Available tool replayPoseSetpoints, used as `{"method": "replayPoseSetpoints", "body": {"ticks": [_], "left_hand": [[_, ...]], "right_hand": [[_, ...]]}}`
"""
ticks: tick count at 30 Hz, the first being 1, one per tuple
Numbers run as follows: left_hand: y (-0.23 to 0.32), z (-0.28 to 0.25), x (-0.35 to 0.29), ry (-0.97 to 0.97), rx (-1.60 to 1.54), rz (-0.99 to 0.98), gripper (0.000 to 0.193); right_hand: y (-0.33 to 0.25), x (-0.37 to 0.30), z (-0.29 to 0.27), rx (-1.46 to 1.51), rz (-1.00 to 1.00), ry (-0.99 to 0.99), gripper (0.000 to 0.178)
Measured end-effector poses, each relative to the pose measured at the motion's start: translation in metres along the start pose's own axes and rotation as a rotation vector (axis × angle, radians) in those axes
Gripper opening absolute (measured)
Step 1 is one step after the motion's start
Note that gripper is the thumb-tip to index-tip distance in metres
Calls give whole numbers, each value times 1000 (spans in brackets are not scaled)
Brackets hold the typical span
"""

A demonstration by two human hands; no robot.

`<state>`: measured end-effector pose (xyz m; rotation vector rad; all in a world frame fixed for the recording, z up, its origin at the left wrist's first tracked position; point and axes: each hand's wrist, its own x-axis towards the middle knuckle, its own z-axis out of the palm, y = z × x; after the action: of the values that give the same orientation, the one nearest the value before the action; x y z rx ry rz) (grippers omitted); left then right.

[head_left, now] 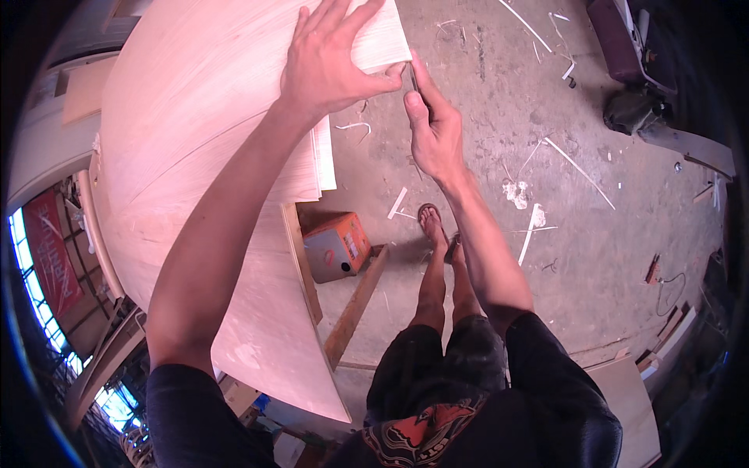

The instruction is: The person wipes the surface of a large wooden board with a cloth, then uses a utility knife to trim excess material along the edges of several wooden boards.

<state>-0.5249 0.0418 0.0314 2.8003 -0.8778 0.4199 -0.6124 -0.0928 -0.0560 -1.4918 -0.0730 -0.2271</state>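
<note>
A pale wood-grain sheet [226,101] lies on a big table at the left, its corner reaching out over the floor. My left hand [324,66] rests on this sheet with fingers spread, its thumb bent at the edge near the corner. Just right of that corner, my right hand [437,136] is closed around a thin dark blade-like tool [414,80], most of it hidden in the grip. The tool's upper part is close to the sheet's edge and to my left thumb; whether it touches cannot be made out.
An orange and grey cardboard box [337,248] stands under the table beside wooden legs [355,308]. White offcut strips [579,173] litter the concrete floor [499,101]. A dark purple chair-like object [616,39] is at the far right. Boards [632,405] lean at lower right.
</note>
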Motion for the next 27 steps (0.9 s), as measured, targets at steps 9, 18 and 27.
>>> {"method": "replayPoseSetpoints", "body": {"ticks": [9, 18, 27], "left_hand": [[-5, 5, -4, -100, -30, -36, 87], [-1, 11, 0, 13, -56, 14, 80], [-6, 11, -4, 19, -82, -28, 81]], "right_hand": [[-10, -3, 6, -2, 62, 35, 48], [20, 10, 12, 31, -123, 107, 47], [-21, 17, 3, -14, 246, 5, 46]]}}
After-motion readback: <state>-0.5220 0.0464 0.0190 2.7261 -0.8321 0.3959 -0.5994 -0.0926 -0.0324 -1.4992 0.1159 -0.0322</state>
